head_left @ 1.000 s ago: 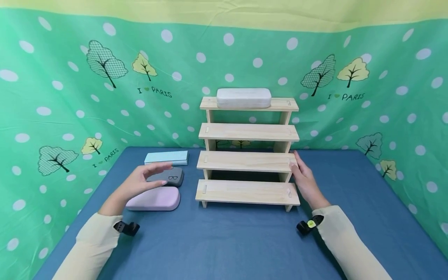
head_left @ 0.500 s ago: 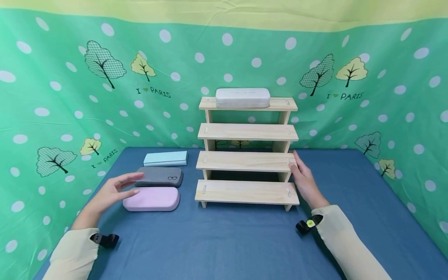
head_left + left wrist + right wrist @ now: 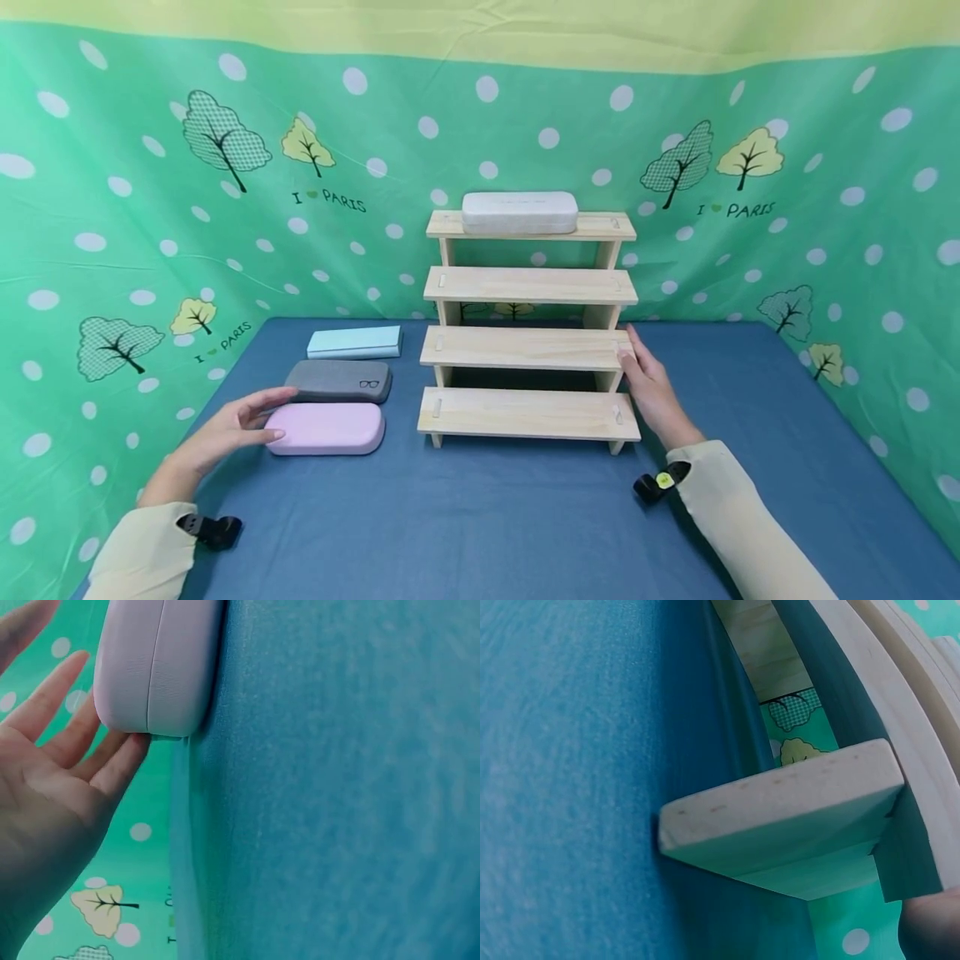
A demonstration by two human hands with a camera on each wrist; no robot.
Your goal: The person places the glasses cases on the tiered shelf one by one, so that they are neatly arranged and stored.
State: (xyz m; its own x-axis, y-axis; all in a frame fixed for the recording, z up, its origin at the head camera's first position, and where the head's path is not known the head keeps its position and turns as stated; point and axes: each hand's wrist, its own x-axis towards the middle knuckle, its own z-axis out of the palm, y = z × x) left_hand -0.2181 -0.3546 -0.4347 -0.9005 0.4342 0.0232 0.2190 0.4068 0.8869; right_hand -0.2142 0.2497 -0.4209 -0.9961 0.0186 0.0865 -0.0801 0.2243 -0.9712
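A green cloth printed with trees and dots hung behind and to both sides of the blue table. Right of centre stood the rack, four wooden shelves stepped upward toward the back, upright and already put together.

The right hand held the rack at the right end of the third shelf from the top, pinching it lightly: the thumb lay over the shelf, the fingers along its outer side and partly hidden. The left hand was spread at the left end of the pink case, thumb on the near side, fingers toward the far side. The left wrist view showed no curled grip, and the case lay on the table rather than lifted.

Judging by how things lay, the work was at an early stage. Only the white case was up, lying lengthwise near the middle of the top shelf. Three others were down on the table left of the rack, in a column: the pink case nearest the person, the grey case just beyond it, and the blue case farthest back. The smallest detail was a glasses mark on the grey lid.
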